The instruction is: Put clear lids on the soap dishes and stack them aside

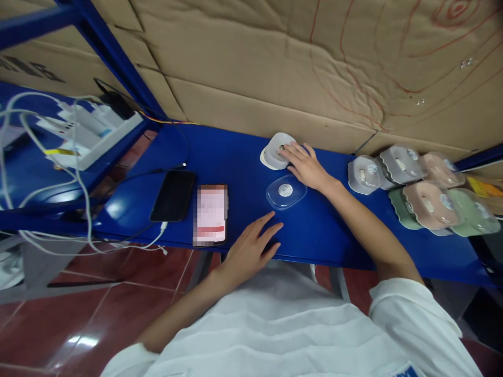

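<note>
My right hand (307, 166) reaches over a pale, off-white plastic box (271, 158) at the back of the blue table. Its fingers are stretched out, with the fingertips at the box's opening. A small dark bit shows by the fingertips, too small to make out. In front of the box lies a clear oval lid (277, 200) with a round white label. My left hand (251, 246) rests palm down near the table's front edge, fingers spread and holding nothing. Its index fingertip comes close to the lid's near edge.
Several lidded boxes in grey, pink and green (432, 201) are grouped on the right. Two phones, a dark one (173, 196) and a lit one (210, 217), lie left. White cables and a power strip (113, 133) are further left. A cardboard wall (243, 68) stands behind.
</note>
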`<state>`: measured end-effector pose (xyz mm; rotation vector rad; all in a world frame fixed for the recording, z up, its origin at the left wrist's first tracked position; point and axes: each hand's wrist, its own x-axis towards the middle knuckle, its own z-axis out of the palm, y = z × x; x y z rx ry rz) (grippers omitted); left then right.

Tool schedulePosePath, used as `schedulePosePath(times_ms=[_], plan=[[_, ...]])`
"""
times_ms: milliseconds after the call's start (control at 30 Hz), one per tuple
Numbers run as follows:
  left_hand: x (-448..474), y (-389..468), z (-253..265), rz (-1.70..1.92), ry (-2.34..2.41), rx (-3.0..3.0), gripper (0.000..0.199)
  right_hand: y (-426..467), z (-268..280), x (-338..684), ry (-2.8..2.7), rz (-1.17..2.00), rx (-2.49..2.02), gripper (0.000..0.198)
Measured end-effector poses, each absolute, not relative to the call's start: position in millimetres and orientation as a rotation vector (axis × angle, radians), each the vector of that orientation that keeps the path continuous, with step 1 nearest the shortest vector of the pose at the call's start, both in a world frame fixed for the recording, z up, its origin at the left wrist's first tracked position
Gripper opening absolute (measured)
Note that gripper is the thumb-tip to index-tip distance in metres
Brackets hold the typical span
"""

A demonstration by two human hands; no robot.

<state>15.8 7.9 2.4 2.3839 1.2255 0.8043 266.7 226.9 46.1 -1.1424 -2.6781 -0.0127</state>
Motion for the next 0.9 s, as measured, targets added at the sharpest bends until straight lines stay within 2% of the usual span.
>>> schedulePosePath(times_ms=[133, 300, 433, 533, 733, 900], plan=[[16.2, 8.6, 5.5, 0.841, 1.224, 2.39, 0.047, 223.6, 46.6, 254.6, -2.721, 0.102, -1.07, 0.037], [22.4, 8.0, 7.7, 0.797, 1.31, 2.599, 0.048, 166.1, 50.5, 271.1, -2.627, 0.027, -1.024, 0.046], [24.4, 5.8, 7.9, 0.787, 1.414, 2.629, 0.032, 149.5, 50.8, 296.2, -2.47, -0.12, -1.318, 0.05], [24.0, 5.8, 8.7, 0.824, 1.484, 2.607, 0.029, 157.5, 46.7, 308.4, -2.427, -0.203, -1.505, 0.047], [23.0, 6.0, 11.9, 0.782, 1.558, 2.654, 0.03, 158.3, 38.5, 303.5, -2.695, -0.191, -1.09, 0.043], [23.3, 4.4, 10.9, 0.71, 1.709, 2.665, 0.038, 117.4, 38.1, 330.2, -2.69, -0.1, -1.136, 0.03]])
